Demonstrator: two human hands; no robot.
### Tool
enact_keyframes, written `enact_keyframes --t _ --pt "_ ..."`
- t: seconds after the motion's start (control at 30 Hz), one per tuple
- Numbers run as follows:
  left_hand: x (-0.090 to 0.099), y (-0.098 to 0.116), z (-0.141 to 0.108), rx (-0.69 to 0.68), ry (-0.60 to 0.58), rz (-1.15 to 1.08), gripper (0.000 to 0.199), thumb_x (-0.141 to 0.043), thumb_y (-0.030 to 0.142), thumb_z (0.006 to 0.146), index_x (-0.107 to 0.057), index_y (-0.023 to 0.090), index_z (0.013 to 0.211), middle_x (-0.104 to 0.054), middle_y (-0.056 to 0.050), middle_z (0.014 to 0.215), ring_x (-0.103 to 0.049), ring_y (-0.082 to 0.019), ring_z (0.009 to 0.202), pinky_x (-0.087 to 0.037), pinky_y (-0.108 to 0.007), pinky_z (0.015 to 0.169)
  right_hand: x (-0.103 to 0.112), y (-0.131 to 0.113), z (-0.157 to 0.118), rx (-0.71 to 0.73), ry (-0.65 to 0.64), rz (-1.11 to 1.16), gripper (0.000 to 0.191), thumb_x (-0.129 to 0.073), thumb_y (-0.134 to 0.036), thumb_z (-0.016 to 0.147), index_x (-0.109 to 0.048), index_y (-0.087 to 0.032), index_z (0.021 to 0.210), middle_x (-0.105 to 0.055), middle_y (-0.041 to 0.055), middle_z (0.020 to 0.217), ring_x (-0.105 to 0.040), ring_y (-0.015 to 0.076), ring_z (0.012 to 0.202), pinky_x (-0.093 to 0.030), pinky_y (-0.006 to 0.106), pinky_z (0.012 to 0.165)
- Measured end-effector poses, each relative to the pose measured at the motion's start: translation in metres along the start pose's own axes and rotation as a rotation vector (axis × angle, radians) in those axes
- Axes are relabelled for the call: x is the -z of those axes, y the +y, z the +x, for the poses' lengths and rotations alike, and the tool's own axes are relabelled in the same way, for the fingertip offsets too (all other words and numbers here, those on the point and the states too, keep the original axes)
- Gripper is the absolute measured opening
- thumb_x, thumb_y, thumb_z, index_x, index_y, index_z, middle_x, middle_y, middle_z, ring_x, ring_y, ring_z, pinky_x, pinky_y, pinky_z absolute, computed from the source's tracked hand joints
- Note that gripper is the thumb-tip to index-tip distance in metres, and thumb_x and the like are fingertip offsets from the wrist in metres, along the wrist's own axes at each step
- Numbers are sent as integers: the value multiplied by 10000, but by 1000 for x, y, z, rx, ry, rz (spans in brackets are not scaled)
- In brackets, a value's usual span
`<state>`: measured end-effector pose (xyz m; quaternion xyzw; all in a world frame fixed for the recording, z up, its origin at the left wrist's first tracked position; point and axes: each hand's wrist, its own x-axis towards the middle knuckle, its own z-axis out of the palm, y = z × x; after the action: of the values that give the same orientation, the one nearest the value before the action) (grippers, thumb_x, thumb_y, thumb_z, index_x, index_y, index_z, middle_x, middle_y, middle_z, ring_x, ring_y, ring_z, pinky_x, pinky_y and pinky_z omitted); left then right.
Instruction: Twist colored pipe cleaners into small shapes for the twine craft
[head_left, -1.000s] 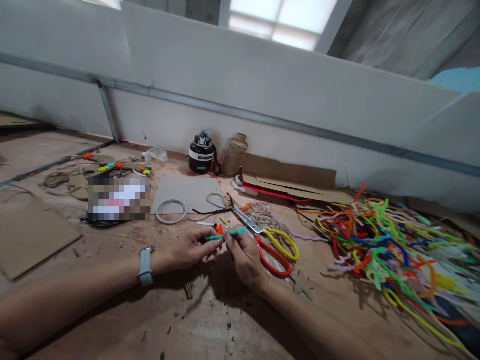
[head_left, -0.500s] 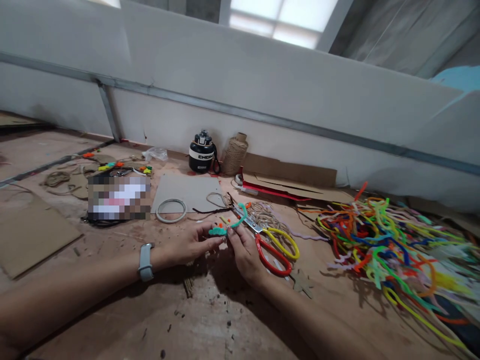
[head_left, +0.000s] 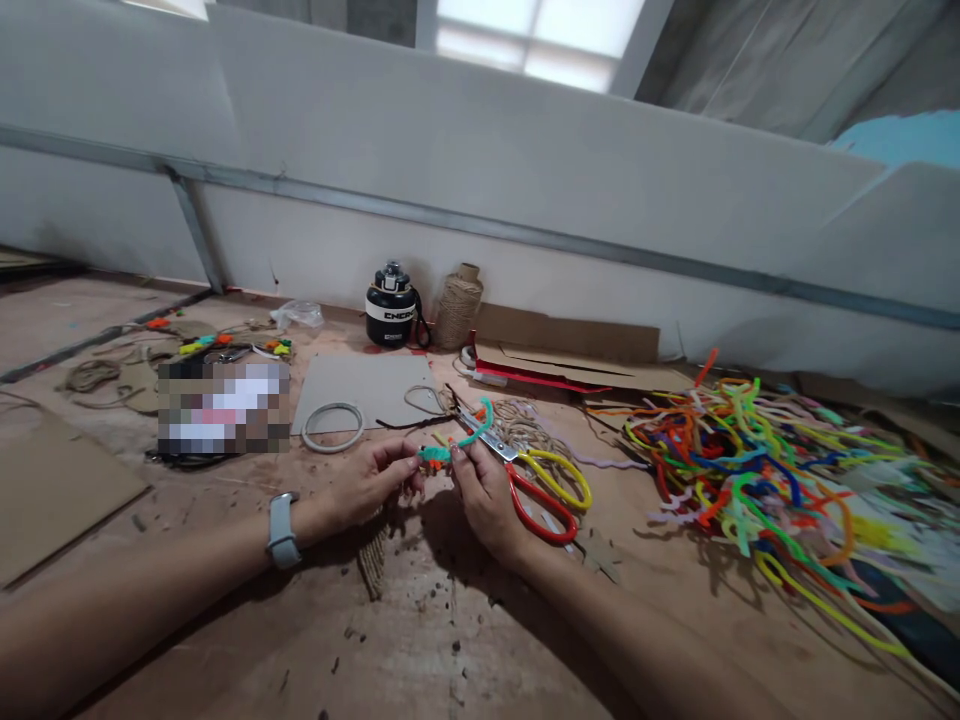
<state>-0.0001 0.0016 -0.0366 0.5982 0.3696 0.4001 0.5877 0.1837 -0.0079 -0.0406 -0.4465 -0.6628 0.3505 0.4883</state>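
Note:
Near the middle of the view, my left hand [head_left: 375,480] pinches the left end of a small craft piece wound with teal pipe cleaner [head_left: 436,455], which has some orange on it. My right hand [head_left: 484,495] grips the same piece at its right end, and a teal tail curves up beyond the fingers. Brown twine strands [head_left: 373,560] hang below my left hand. Scissors [head_left: 544,490] with one red and one yellow handle lie just right of my right hand, blades towards the upper left. The fingertips hide part of the piece.
A pile of colourful pipe cleaners [head_left: 757,480] covers the right side. Behind are a black bottle [head_left: 391,308], a twine spool [head_left: 459,308] and cardboard [head_left: 570,340]. A tape ring [head_left: 332,427] lies left, by a grey board [head_left: 360,380].
The camera view has shifted, so the surroundings sit slightly further left. The teal piece has turned a little between my hands, and more of the hanging twine shows below.

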Motion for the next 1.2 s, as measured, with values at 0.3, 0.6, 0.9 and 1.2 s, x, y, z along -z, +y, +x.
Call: enact_keyframes --t 0.3,0.6,0.9,1.2 --pt "0 -1 0 -2 -8 1 361 -640 490 805 -614 131 832 -650 -18 652 -547 -102 541 -394 -191 486 1 -10 0 105 -42 -124 246 -416 -331 938 -467 -207 732 -454 -25 667 -422 135 623 -369 266 603" --pt "-1 4 -2 39 -21 -36 388 -592 516 799 -610 129 816 -655 -32 652 -539 -112 496 -402 -209 461 1 -7 -2 99 -56 -124 230 -414 -316 936 -485 -203 749 -458 -21 670 -421 135 618 -367 266 593" --pt "0 -2 0 34 -3 -33 343 -628 466 759 -624 131 833 -655 -26 630 -530 -109 497 -359 -198 459 1 -5 1 93 -8 -96 271 -420 -336 944 -421 -220 698 -403 -48 610 -365 117 558 -335 250 542" --pt "-2 2 -2 75 -63 -58 359 -646 490 767 -593 138 806 -673 -30 661 -585 -120 524 -426 -210 491 1 -8 -3 133 -76 -155 231 -409 -306 935 -460 -219 727 -459 -22 653 -435 143 609 -373 271 585"
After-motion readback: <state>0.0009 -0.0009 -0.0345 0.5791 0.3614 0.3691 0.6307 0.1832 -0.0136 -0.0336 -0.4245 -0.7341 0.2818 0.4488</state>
